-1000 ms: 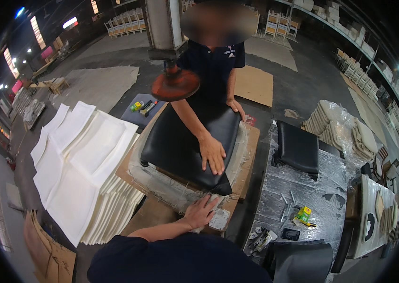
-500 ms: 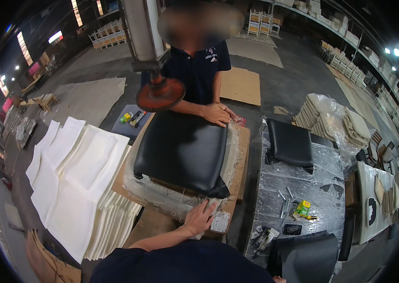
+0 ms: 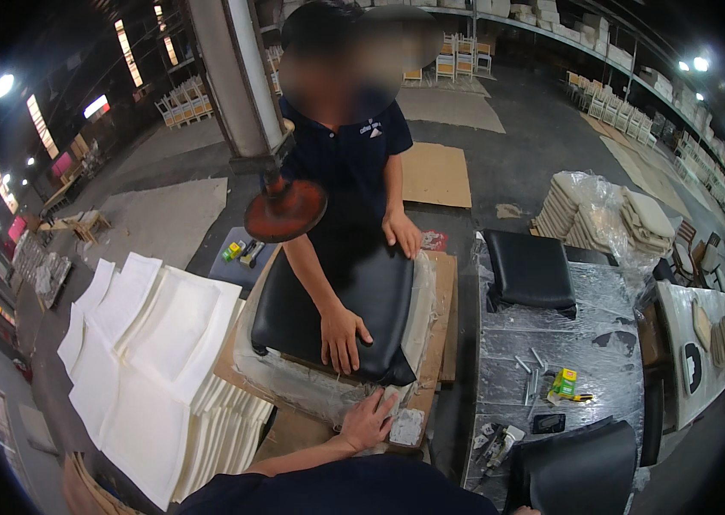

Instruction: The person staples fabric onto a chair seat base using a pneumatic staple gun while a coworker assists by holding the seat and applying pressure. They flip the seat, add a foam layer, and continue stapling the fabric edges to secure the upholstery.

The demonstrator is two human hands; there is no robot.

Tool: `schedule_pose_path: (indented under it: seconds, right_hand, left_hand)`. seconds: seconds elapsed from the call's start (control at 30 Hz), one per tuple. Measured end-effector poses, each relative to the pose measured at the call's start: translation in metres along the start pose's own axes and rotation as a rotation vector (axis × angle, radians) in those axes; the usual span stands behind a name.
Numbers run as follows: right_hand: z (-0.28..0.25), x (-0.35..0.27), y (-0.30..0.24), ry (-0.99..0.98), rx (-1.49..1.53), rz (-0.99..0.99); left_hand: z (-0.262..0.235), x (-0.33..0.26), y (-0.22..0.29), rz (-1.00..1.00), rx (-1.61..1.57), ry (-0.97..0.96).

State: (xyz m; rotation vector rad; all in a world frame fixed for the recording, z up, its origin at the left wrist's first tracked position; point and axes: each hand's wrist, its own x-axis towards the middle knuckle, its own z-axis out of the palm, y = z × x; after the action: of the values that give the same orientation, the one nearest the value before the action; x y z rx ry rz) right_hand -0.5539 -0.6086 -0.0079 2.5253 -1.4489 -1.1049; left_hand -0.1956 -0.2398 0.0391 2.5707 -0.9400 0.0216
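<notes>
A black upholstered seat cushion (image 3: 328,300) lies on a plastic-wrapped, padded stand with cardboard under it. My left hand (image 3: 368,421) rests with fingers spread on the padded edge just below the cushion's near right corner, holding nothing. Of my right hand (image 3: 527,511) only a sliver shows at the lower edge, beside a black padded piece (image 3: 577,463); its fingers are hidden. A co-worker facing me lays one hand (image 3: 344,339) flat on the cushion's near edge and the other hand (image 3: 402,233) on its far right corner.
A red-brown disc on a post (image 3: 285,210) hangs over the cushion's far side. White foam sheets (image 3: 157,343) are stacked at left. The right-hand table (image 3: 500,343) carries another black cushion (image 3: 531,268), metal rods, a green-yellow box (image 3: 563,383) and a dark phone-like object (image 3: 549,424).
One of the co-worker's hands has reached from the cushion's far side to its near edge. My left hand stays by the near right corner. The whole view has shifted slightly.
</notes>
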Motion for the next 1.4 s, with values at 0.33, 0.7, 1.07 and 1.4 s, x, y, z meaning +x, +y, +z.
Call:
schedule_pose_path:
  seconds: [0.33, 0.7, 1.07, 1.4]
  right_hand:
    - [-0.010, 0.015, -0.025, -0.053, 0.138, 0.152]
    - [0.005, 0.033, -0.035, -0.022, 0.284, 0.219]
    - [0.008, 0.042, -0.038, -0.005, 0.362, 0.262]
    - [0.017, 0.048, -0.040, 0.042, 0.757, 0.392]
  left_hand:
    - [-0.003, 0.007, 0.007, -0.023, -0.040, -0.007]
    - [0.007, 0.028, 0.021, 0.036, -0.078, 0.018]
    - [0.011, 0.028, 0.016, 0.060, -0.042, 0.068]
    - [0.006, 0.022, 0.017, -0.007, -0.043, -0.053]
